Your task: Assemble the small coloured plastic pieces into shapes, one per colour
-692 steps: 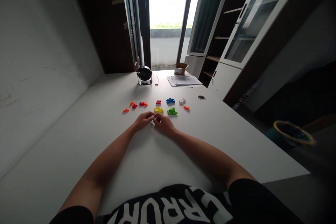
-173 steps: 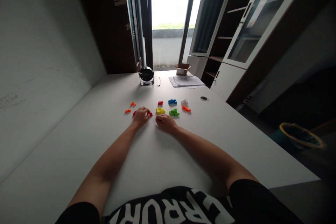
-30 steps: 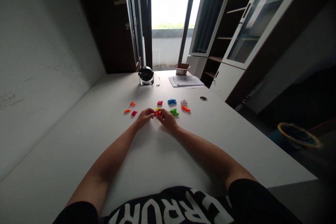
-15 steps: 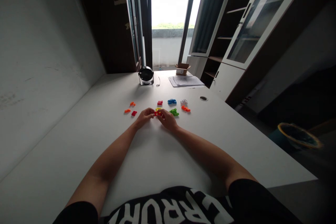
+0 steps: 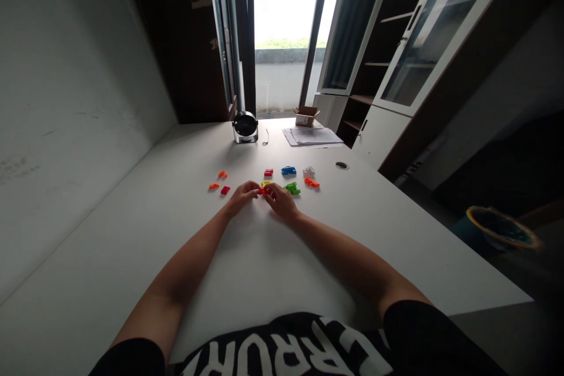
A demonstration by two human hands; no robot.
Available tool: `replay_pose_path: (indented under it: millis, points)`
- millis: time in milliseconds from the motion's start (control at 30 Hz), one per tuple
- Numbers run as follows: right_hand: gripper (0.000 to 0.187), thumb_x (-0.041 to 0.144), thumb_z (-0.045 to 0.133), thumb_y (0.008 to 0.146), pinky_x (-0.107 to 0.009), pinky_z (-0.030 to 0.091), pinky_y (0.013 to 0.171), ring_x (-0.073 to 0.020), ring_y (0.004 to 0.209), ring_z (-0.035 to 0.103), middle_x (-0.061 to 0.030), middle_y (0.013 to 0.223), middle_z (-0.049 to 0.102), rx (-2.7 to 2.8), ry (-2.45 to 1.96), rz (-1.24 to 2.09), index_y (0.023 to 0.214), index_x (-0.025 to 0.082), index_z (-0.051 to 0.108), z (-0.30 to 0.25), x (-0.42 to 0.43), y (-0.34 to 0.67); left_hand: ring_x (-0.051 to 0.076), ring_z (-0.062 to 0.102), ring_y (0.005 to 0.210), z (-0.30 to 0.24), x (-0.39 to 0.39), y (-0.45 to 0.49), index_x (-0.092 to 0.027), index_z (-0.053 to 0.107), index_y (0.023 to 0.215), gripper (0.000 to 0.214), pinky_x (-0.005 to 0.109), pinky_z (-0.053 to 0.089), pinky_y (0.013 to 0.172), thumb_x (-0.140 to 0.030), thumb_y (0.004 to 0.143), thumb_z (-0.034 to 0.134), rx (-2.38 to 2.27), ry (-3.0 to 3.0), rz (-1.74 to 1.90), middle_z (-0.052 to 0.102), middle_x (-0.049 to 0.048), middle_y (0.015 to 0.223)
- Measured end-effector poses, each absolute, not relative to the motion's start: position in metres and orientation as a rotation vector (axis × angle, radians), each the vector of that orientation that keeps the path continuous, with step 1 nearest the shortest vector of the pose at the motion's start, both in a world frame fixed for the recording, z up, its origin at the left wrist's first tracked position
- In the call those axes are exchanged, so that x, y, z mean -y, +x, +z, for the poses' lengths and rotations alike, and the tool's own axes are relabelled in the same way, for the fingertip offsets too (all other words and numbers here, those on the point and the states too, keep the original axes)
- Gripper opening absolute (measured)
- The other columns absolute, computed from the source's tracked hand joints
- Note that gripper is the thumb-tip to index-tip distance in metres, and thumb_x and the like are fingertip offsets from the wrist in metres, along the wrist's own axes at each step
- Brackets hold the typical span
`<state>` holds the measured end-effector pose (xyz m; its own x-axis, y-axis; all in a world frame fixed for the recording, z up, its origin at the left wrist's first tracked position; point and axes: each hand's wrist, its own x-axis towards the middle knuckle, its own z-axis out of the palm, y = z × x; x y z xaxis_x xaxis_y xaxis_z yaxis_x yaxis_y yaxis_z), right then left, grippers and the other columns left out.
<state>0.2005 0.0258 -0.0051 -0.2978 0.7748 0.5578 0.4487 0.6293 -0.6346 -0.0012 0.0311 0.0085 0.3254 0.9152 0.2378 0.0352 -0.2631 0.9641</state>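
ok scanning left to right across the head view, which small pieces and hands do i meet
Skipping unclear overlaps: leftmost orange piece, loose red piece, left hand, held red piece, right hand, green piece, rightmost orange piece.

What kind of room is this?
Probably an office: there's a big white desk, some printed papers lying at its far end, and a tall cabinet with glass doors.

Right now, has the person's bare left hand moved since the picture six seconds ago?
Yes. The bare left hand has moved rightward, away from the small red plastic-looking block, which it partly covered then.
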Motion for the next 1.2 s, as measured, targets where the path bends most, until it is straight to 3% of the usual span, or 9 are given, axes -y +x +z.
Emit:
replay_pose_path:
  millis: [233,1200]
  points:
    - [0.015,0.028,0.058,0.096,-0.026,0.049,0.064,-0.0127,0.067,0.060,-0.0062,0.105,0.066,1.940,-0.941,0.433,0.109,0.022,0.062,-0.0057,-0.0265,0.1997,0.017,0.061,0.075,0.0066,-0.0336,0.0001,-0.015,0.070,0.102,0.032,0.031,0.048,0.071,-0.044,0.089,0.062,-0.918,1.592,1.092,0.070,0.0071,0.086]
    - [0.029,0.025,0.064,0.092,-0.028,0.053,0.071,-0.0149,0.078,0.066,-0.0082,0.115,0.065,1.931,-0.995,0.396,0.120,0.023,0.060,-0.0079,-0.0280,0.2005,0.016,0.061,0.084,0.0079,-0.0325,-0.0033,-0.017,0.066,0.103,0.030,0.031,0.047,0.079,-0.035,0.081,0.071,-0.856,1.486,1.133,0.068,0.0058,0.096]
